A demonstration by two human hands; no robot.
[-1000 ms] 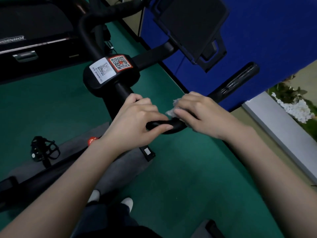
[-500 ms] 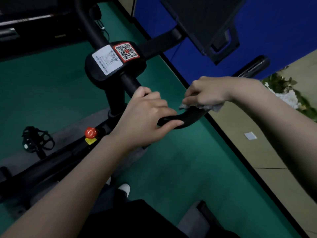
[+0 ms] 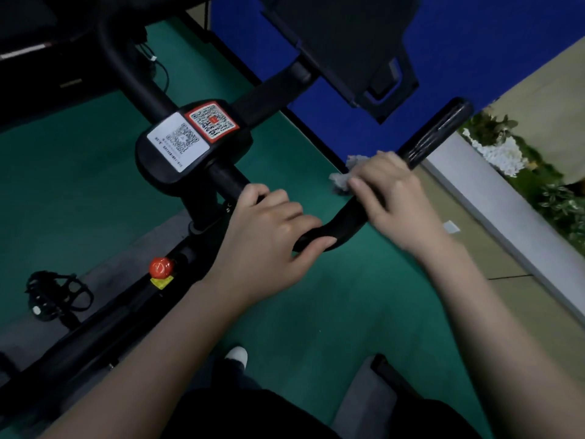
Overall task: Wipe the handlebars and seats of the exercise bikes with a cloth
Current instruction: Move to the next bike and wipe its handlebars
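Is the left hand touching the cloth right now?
Apart. The head view shows bare handlebar between the left hand and the cloth under the right hand.

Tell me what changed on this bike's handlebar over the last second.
The right hand, pressing the cloth on the handlebar, slid from the bend beside the left hand outward along the right bar toward its end. The cloth went with it. The left hand kept its grip at the bend near the stem, and the bike itself did not move.
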